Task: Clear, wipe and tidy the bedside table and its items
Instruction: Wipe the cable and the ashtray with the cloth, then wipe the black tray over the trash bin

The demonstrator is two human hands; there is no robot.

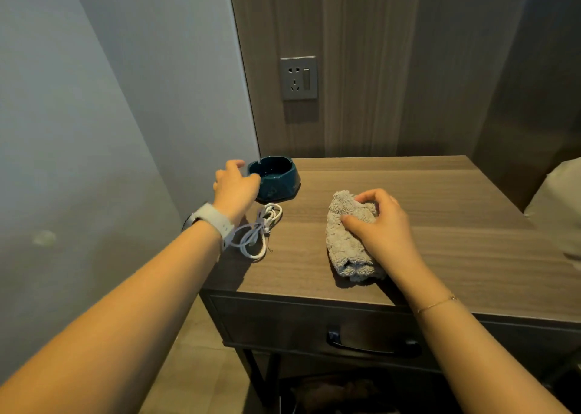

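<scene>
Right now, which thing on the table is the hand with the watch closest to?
The dark teal ashtray at the back left corner. The left hand is right at its rim, while the white cable lies nearer its wrist and the grey cloth sits under the right hand.

The left hand [235, 184] reaches forward, fingers loosely spread (a watch on its wrist); the right hand [382, 224] curls downward.

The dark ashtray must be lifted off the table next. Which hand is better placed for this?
The left hand. It is already at the ashtray, at its near-left rim, fingers spread. The right hand is busy: it grips the grey cloth further right on the table.
</scene>
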